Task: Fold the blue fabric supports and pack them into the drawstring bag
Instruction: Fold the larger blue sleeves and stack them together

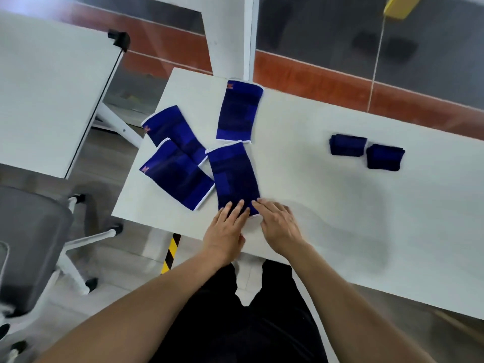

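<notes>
Four flat, white-edged blue fabric supports (178, 179) lie on the white counter (327, 218) at left; left hand (225, 229) and right hand (280, 226), fingers straight, press the near end of the nearest support (235, 176); two folded supports (347, 145) sit rightward.

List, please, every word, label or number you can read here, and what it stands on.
Nothing is legible.
Far support: orange mark, too blurred to read.
Upper-left support: orange mark, too blurred to read.
Lower-left support: orange mark, too blurred to read.
</notes>
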Available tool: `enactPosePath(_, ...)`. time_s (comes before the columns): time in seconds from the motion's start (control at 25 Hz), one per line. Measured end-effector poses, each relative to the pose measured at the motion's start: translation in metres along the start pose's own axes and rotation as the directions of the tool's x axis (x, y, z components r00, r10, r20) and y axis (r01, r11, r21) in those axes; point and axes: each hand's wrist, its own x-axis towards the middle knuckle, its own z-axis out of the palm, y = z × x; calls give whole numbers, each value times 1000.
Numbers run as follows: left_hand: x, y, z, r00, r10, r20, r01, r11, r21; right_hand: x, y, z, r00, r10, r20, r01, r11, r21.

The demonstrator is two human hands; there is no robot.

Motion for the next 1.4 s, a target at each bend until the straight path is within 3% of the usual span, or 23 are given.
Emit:
enactPosePath(0.32, -9, -15, 6, 998, 49, 27, -51, 997, 51, -35, -2, 23, 982, 108, -158, -130, 981, -141)
enactPosePath(0.48, 4, 4, 7, 988, 129, 90, -138, 985, 106, -45, 11, 16, 955, 211, -210, -238, 965, -112)
enactPosePath(0.56, 11, 9, 0, 992, 125, 34, -127, 990, 60, -47, 16, 14, 953, 207, -221, -232, 968, -93)
enactPosePath(0.64, 14, 2, -12, 992, 18, -129, -19, 1000, -8, -49, 22, 15, 966, 170, -196, -193, 976, -103)
enactPosePath(0.72, 10, -24, -20, 927, -212, -310, 178, 975, -135, -51, 31, 16, 954, 215, -207, -240, 966, -101)
enactPosePath(0.8, -6, -55, -23, 846, -431, -315, 363, 897, -252, -55, 41, 15, 924, 297, -240, -326, 941, -88)
enactPosePath(0.84, -15, -67, -21, 839, -476, -263, 414, 872, -260, -58, 46, 13, 912, 326, -250, -357, 930, -91)
enactPosePath(1.04, -37, -71, -5, 940, -316, -130, 314, 949, -35, -58, 59, 3, 877, 378, -296, -422, 901, -99)
enactPosePath(1.16, -30, -47, -4, 971, -204, -124, 212, 976, 57, -51, 49, 7, 908, 289, -302, -325, 943, -75)
enactPosePath(1.4, 4, 20, -12, 996, -73, 44, 76, 996, -54, -52, 38, 16, 927, 270, -259, -297, 952, -69)
